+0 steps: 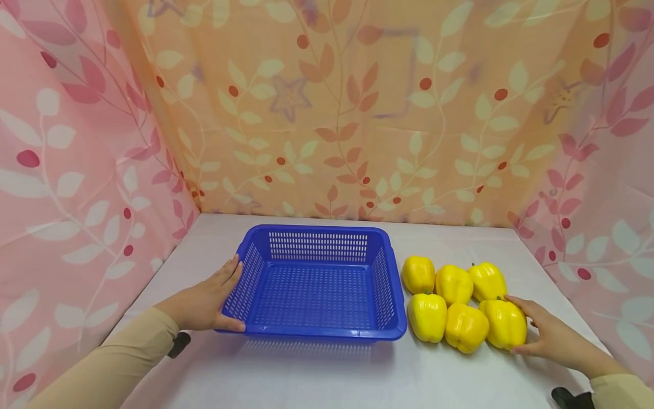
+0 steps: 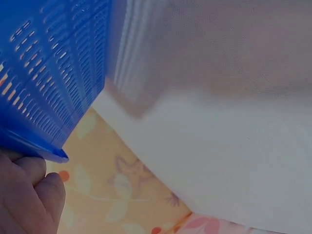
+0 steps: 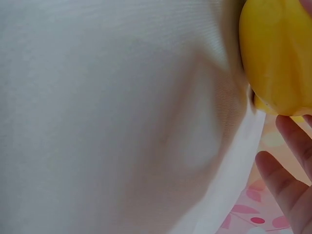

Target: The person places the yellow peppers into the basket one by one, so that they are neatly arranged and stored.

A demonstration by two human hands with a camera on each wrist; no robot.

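Observation:
A blue plastic basket with slotted walls and a perforated floor stands on the table with nothing in it. My left hand holds its left side near the front corner, thumb on the front rim. In the left wrist view, fingers bend beneath the rim of the basket. At the right, my right hand spans the front-right yellow bell pepper, thumb at its near side and index finger at its far side. In the right wrist view, other fingers spread beside that pepper.
Several more yellow bell peppers lie in two rows between the basket and my right hand. A white cloth covers the table. Patterned fabric walls rise at the back and both sides.

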